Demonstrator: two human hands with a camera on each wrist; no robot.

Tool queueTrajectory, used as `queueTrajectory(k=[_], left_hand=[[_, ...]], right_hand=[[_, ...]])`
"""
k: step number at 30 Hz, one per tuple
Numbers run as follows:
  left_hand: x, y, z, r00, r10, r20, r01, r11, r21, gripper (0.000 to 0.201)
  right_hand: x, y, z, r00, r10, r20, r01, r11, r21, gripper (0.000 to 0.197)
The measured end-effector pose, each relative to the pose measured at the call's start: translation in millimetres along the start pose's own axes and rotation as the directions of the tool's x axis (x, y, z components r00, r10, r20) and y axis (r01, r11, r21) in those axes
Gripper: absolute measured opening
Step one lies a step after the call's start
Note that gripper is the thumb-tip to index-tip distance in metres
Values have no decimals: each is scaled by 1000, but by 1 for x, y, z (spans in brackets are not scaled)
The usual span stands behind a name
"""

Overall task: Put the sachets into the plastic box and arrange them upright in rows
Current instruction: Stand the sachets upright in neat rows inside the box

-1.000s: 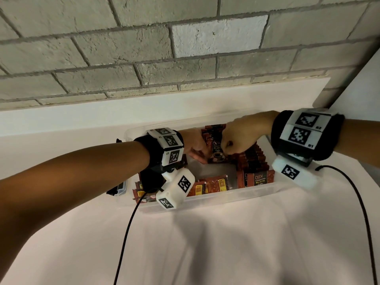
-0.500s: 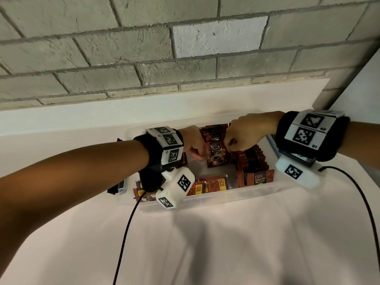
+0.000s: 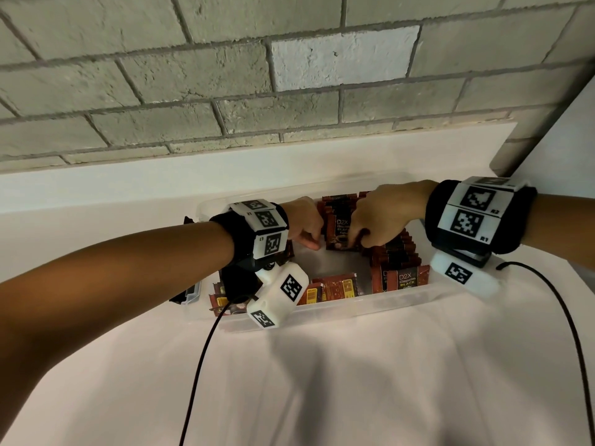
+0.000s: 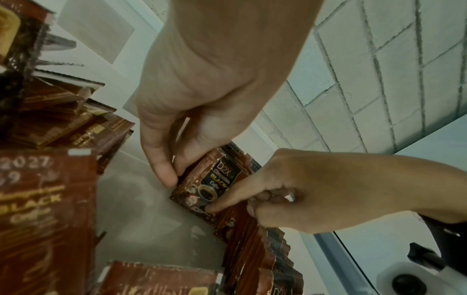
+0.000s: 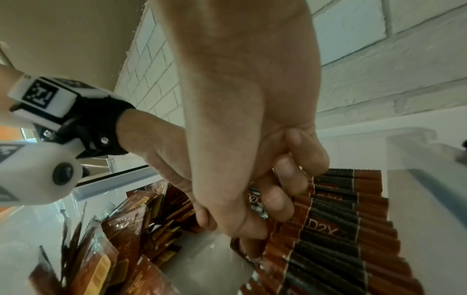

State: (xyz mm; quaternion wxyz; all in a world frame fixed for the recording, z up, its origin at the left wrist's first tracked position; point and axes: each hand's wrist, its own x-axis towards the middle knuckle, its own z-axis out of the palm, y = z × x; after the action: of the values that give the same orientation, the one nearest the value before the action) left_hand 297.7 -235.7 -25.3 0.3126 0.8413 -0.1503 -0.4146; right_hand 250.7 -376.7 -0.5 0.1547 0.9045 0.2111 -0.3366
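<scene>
A clear plastic box [image 3: 354, 312] sits on a white cloth. My left hand [image 3: 310, 241] pinches the left edge of a brown D2X sachet [image 3: 338, 235] at the front of a short upright stack in the back middle of the box. My right hand [image 3: 357, 239] grips the same sachet [image 4: 212, 179] from the right, index finger on its front and the other fingers curled. A long row of upright sachets [image 3: 394, 255] fills the right side, also seen in the right wrist view [image 5: 341, 229]. Loose sachets [image 3: 335, 286] lie flat at the front and left.
A grey brick wall and a white ledge run just behind the box. Black cables [image 3: 199, 365] trail from both wrists over the white cloth [image 3: 354, 397]. A dark object with a pale blue edge [image 3: 188, 292] lies at the box's left end.
Both hands have shifted slightly toward the far wall with the sachet between them. The sachet now stands more upright, with its front label showing.
</scene>
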Motion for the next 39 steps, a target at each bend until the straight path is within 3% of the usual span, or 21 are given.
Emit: queueTrajectory(k=[2,4,15,19,21,22,24,28,31,34,39], left_hand=[[3,-1,3,995,-3,-102,7,999,42,33],[2,-3,4,998,-5,-67,12,994,109,33],[1,-5,0,999,-17,-36,22,992,127,29],[7,-3,-6,993,-100,-60,106,987,121,10],[7,-1,-15,994,-87,-70,97,982,164,5],[5,-1,-19,997,-56,-49,67,965,254,1],[-4,-2,-26,997,-19,80,-19,896,444,17],[-23,-7,-20,921,-159,357,-89,803,589,41],[-29,-12,-10,912,-198,360,-142,672,727,50],[-28,-16,-5,928,-164,336,-189,569,800,37],[-41,-13,-23,955,-11,296,-238,569,787,31]], right_hand=[[0,0,1,1000,3,-6,-3,1000,-11,40],[-1,1,1,1000,1,-14,-1,1000,-2,40],[1,4,1,999,-37,-24,38,998,53,41],[-1,3,-3,997,-65,-39,69,991,114,37],[0,1,-5,990,-98,-106,118,972,204,28],[1,-1,-6,983,-123,-137,154,959,240,25],[5,-11,-6,978,-171,-115,196,946,258,30],[19,-33,-1,976,-196,95,176,966,187,47],[26,-42,0,966,-227,127,204,964,171,43],[26,-45,-8,964,-255,74,233,947,223,26],[15,-36,-23,975,-217,-42,216,899,380,14]])
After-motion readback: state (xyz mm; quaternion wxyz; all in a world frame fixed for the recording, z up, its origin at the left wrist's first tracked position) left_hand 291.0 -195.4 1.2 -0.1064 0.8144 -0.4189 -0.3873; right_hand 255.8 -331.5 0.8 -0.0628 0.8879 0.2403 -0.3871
